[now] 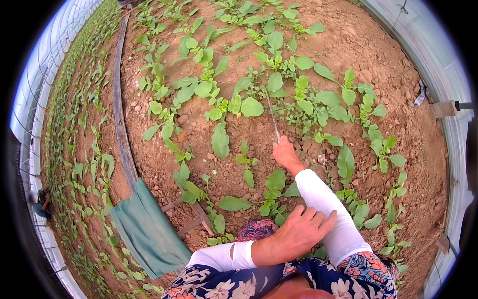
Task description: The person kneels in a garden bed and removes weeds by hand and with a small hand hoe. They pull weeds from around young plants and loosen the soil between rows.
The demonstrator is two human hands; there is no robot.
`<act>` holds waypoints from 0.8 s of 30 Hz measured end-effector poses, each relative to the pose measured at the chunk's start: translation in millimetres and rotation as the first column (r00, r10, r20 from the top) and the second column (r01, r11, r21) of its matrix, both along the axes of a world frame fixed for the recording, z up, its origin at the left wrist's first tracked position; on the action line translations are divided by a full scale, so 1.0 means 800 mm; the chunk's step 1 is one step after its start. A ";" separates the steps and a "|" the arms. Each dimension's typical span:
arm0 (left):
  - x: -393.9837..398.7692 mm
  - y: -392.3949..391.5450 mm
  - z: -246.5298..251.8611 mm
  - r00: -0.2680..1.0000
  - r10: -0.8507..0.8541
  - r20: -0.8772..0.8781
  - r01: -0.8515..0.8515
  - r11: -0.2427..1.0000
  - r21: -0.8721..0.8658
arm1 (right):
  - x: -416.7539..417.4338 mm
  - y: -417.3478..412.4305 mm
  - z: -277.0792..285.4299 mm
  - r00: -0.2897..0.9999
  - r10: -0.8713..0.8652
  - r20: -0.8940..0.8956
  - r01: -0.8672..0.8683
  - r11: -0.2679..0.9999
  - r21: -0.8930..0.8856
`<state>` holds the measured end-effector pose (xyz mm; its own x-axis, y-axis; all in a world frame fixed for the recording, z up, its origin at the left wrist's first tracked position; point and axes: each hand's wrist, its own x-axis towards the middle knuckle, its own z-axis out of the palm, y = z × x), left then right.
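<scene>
My right hand (pixel 286 153) grips the near end of a thin rod-like tool (pixel 272 116), which reaches forward over the soil. Its far tip sits among small clover-like weeds (pixel 257 84) and broad-leaved green seedlings (pixel 275 80); the leaves partly hide the tip's shape. My left hand (pixel 300 233) lies across my right forearm's white sleeve (pixel 323 202), fingers somewhat apart, holding nothing. Just beyond it, a leafy seedling (pixel 274 190) grows between my two hands. Part of my patterned trouser leg (pixel 257 228) shows below that plant.
A green cloth (pixel 149 228) covers something low at my left, beside a wooden frame (pixel 201 216). A long dark strip (pixel 118 89) runs forward between planted beds. Plastic greenhouse walls (pixel 448 74) curve along both sides. Another person (pixel 42 207) is at the far left.
</scene>
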<state>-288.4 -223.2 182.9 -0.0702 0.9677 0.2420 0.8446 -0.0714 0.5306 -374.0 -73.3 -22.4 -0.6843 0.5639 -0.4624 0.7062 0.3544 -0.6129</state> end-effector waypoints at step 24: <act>-0.001 -0.006 0.001 0.999 0.041 0.005 -0.041 0.999 -0.019 | 0.031 -0.013 -0.013 0.990 0.133 -0.055 -0.128 0.989 0.078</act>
<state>-288.9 -227.6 183.5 -0.1111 0.9684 0.2232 0.8437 -0.0268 0.5362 -349.0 -83.7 -33.1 -0.7795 0.4992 -0.3785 0.6137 0.4871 -0.6214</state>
